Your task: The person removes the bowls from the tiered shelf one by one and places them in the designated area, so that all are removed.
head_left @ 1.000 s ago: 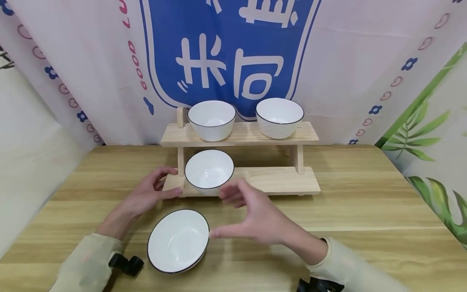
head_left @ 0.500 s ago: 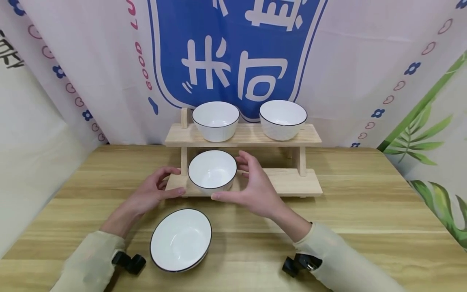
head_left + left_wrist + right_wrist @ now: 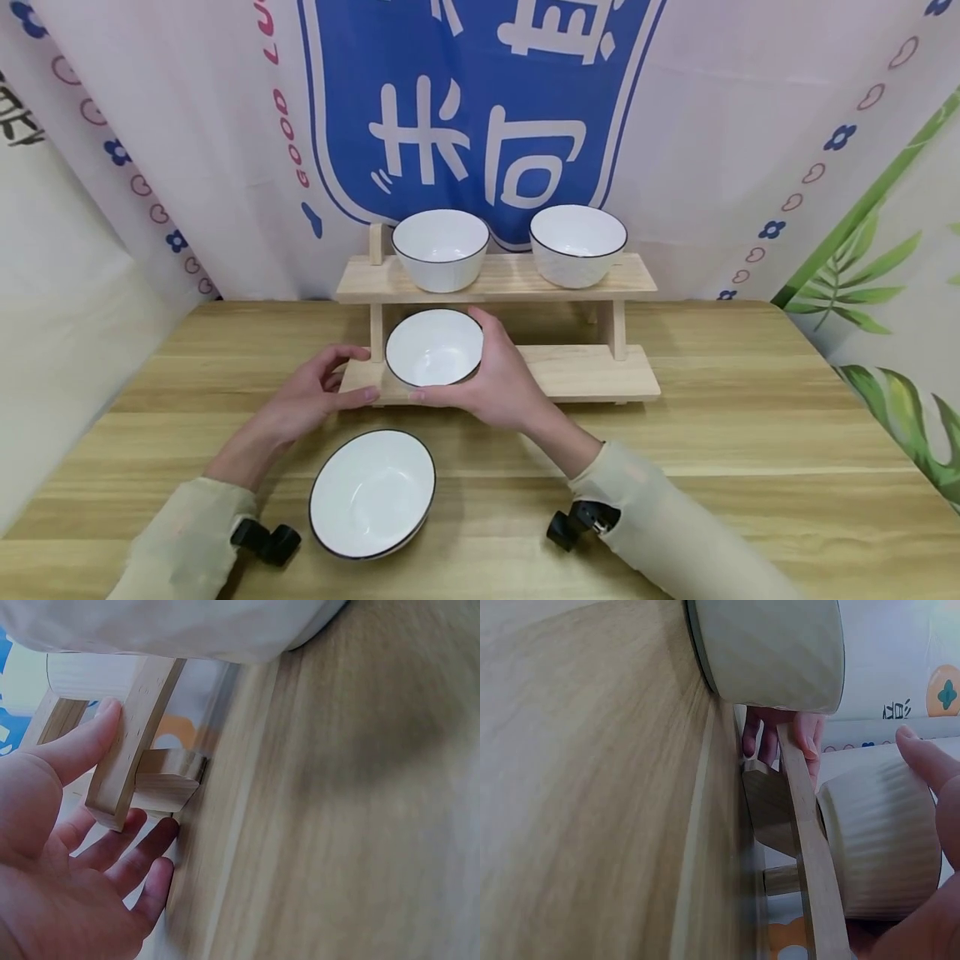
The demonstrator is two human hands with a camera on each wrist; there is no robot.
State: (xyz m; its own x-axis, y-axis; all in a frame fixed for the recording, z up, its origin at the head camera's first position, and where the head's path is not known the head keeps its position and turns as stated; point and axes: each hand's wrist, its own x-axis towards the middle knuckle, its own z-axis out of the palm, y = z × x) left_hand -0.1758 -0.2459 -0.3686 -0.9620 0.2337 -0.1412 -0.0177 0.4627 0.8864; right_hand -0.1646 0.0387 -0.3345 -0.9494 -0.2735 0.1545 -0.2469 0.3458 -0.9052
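Note:
A two-tier wooden shelf stand [image 3: 592,371] stands on the table. My left hand [image 3: 318,387] holds the left end of its lower board. In the left wrist view the thumb [image 3: 90,742] lies on the board's face, with the other fingers curled around the far side. On that lower tier, toward the left, sits a white bowl with a dark rim [image 3: 431,350]. My right hand [image 3: 498,379] grips this bowl from the right, thumb along its near side, fingers behind. The right wrist view shows the bowl's ribbed wall [image 3: 885,840] against the board.
Two more white bowls, a left one [image 3: 440,250] and a right one [image 3: 577,246], stand on the upper tier. A larger-looking white bowl [image 3: 372,496] rests tilted on the wooden table [image 3: 750,467] in front of my left hand. A printed curtain [image 3: 697,150] hangs behind.
My right hand has moved from above the near bowl to the lower-tier bowl and closed around its right side. My left hand stays at the shelf end.

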